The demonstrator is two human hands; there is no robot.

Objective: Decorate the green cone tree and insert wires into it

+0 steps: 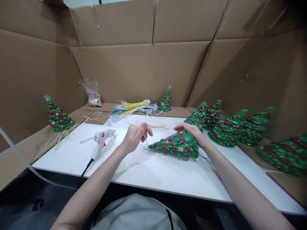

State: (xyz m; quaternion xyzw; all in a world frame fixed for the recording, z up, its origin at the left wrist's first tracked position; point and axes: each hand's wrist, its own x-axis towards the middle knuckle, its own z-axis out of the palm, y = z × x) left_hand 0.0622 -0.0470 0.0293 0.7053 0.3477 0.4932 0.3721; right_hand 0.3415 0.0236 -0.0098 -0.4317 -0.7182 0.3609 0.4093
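A green sequinned Christmas tree (176,145) with red garland lies on its side on the white table (155,169), tip pointing left. My right hand (190,131) grips its wide base end. My left hand (135,135) sits at the tip, fingers pinched on a thin pale stick with a small silver piece at the tree's point. A white glue gun (100,142) rests on the table just left of my left hand, its black cord running off the front edge.
Several finished trees (227,127) lie piled at the right. One tree (59,116) stands at the left, another (165,101) at the back. Bundles of yellow and silver sticks (131,108) and a plastic bag (92,92) lie at the back. Cardboard walls (144,64) surround the table.
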